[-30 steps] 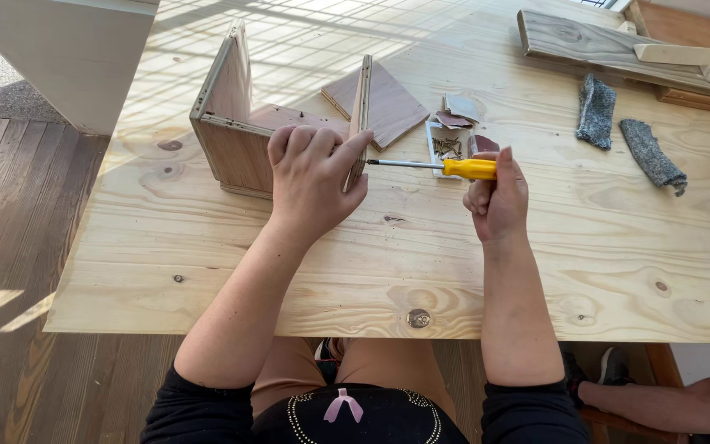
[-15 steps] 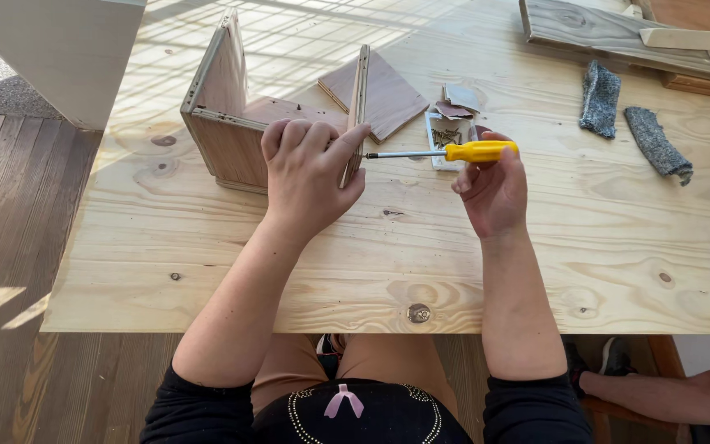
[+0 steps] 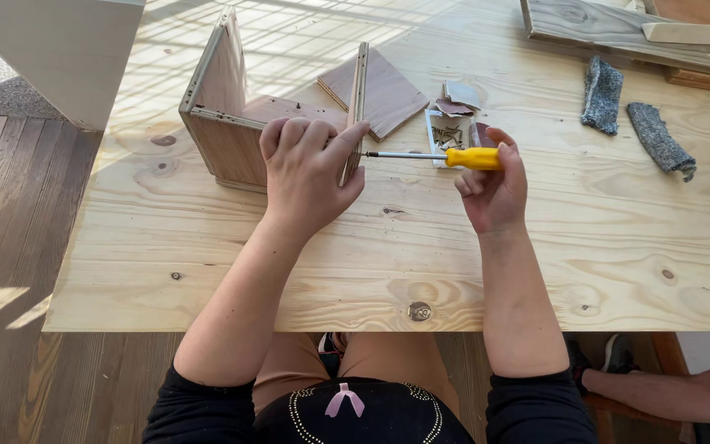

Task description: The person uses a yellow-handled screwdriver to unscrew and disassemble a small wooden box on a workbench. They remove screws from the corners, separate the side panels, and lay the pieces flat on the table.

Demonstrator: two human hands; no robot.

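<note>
Left hand point(image 3: 310, 177) curled, palm down; right hand point(image 3: 493, 187) fisted, both forearms extended forward.

Matt pale knotty pine table point(image 3: 536, 247), brown plywood box point(image 3: 232, 140), glossy yellow plastic-handled metal screwdriver point(image 3: 454, 156), rough grey cloth rags point(image 3: 630, 111)

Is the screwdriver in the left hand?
No, the right hand grips the yellow-handled screwdriver; the left hand steadies the wooden box.
</note>
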